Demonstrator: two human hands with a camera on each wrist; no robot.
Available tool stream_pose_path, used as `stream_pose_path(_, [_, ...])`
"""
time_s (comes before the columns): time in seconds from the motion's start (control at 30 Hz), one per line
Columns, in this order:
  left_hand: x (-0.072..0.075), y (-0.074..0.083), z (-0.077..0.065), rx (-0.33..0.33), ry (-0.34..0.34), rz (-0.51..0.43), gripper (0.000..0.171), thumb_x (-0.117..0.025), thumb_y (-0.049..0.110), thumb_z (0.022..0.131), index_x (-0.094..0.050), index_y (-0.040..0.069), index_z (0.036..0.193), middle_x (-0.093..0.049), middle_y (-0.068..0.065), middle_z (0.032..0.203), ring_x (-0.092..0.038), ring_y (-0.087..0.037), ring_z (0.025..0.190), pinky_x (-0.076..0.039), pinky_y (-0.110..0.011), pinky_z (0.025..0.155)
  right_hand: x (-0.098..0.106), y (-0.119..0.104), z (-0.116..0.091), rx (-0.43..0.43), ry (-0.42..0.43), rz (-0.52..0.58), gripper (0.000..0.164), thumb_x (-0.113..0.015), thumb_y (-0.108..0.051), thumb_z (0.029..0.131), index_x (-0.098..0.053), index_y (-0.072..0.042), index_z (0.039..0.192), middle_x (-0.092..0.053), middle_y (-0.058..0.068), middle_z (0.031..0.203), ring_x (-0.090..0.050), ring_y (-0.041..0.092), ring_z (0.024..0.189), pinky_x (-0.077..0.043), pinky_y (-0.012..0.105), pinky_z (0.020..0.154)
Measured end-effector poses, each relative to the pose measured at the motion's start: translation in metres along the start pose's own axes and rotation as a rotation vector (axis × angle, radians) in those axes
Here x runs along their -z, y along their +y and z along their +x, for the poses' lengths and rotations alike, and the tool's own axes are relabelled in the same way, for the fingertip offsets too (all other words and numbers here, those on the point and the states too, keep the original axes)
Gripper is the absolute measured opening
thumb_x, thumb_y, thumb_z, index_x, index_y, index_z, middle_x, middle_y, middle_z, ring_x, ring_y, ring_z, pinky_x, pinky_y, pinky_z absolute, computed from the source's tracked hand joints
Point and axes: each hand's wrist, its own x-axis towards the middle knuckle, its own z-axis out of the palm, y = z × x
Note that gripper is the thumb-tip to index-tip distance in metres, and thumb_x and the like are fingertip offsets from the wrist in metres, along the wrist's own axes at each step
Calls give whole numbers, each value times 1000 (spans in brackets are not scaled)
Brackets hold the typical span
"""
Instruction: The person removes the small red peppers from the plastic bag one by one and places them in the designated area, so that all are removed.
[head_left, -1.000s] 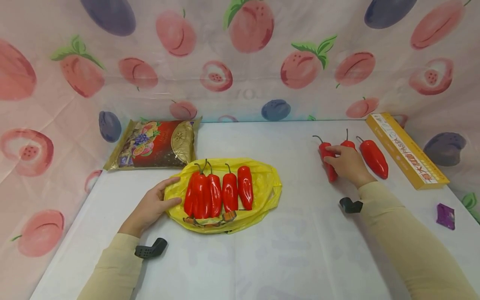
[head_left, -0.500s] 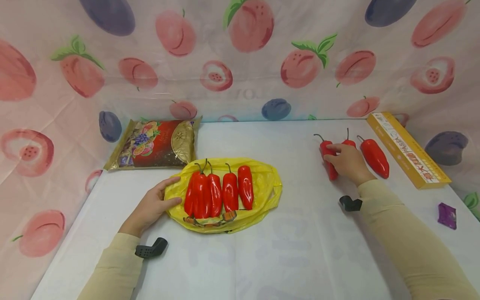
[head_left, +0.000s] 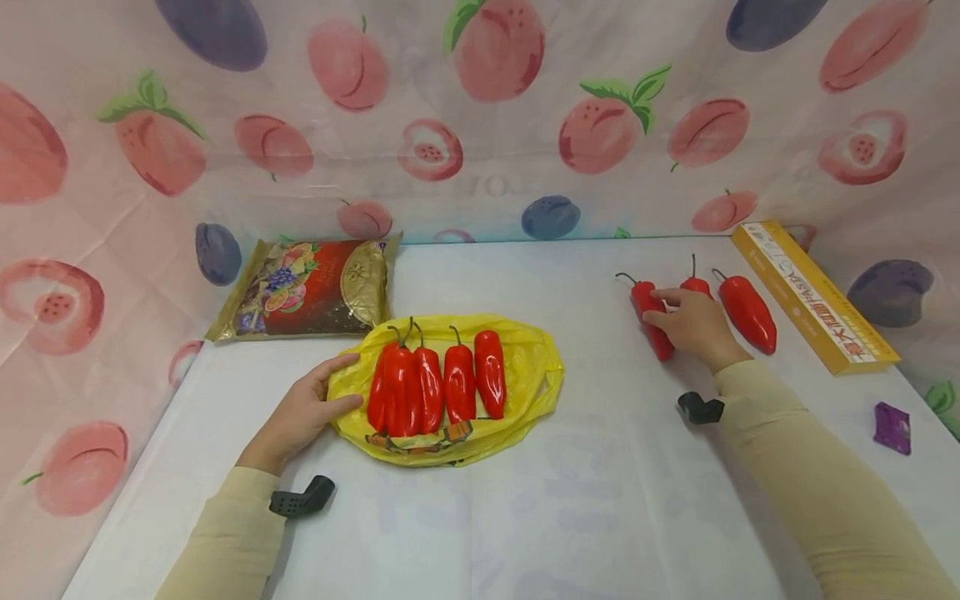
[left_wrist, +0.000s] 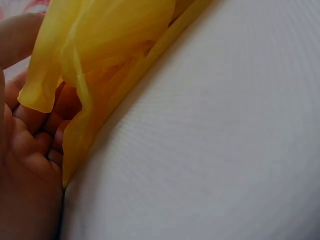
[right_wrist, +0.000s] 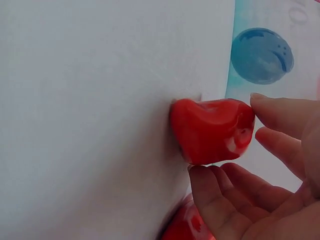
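A yellow plastic bag (head_left: 536,379) lies spread at the middle left of the table, with several red peppers (head_left: 459,383) side by side in its mouth. At the bag's left edge, my left hand (head_left: 303,417) holds the plastic; the left wrist view shows fingers (left_wrist: 31,117) curled behind a fold. Toward the back right, my right hand (head_left: 697,329) pinches a red pepper (head_left: 651,317) between thumb and fingertips, its stem pointing away. Beyond that hand, another pepper (head_left: 695,287) is mostly hidden, and a third pepper (head_left: 747,315) lies to its right.
A gold and red packet (head_left: 311,287) lies at the back left. On the right, a long yellow pasta box (head_left: 813,296) slants along the side, with a small purple packet (head_left: 892,428) nearer me. Fruit-printed cloth (head_left: 495,150) walls the back and sides.
The pepper in my right hand has turned slightly, its stem end swinging a little to the left. My left hand and the bag have stayed put.
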Motion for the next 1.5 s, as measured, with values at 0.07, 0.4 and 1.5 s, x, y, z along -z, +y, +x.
stream_pose_path(0.07, [0, 0, 0, 3, 0, 5, 68, -70, 23, 95, -38, 7, 152, -31, -20, 158, -44, -35, 133, -42, -13, 91, 0, 0, -1, 3, -2, -2, 69, -62, -36, 99, -34, -5, 155, -42, 31, 140, -35, 51, 127, -55, 53, 86])
stream_pose_path(0.4, [0, 1, -1, 1, 1, 13, 68, -71, 23, 94, -38, 7, 153, -30, -20, 158, -44, -35, 133, -43, -13, 91, -3, 2, 1, -1, 5, 7, 70, -62, -34, 99, -33, -4, 155, -41, 31, 143, -33, 52, 129, -54, 55, 88])
stream_pose_path(1.5, [0, 4, -2, 9, -1, 21, 69, -70, 24, 94, -38, 8, 153, -28, -19, 160, -39, -35, 138, -38, -41, 109, 19, -26, -29, 120, 119, 58, 74, -58, -51, 98, -32, -17, 158, -46, 24, 143, -43, 44, 126, -54, 57, 87])
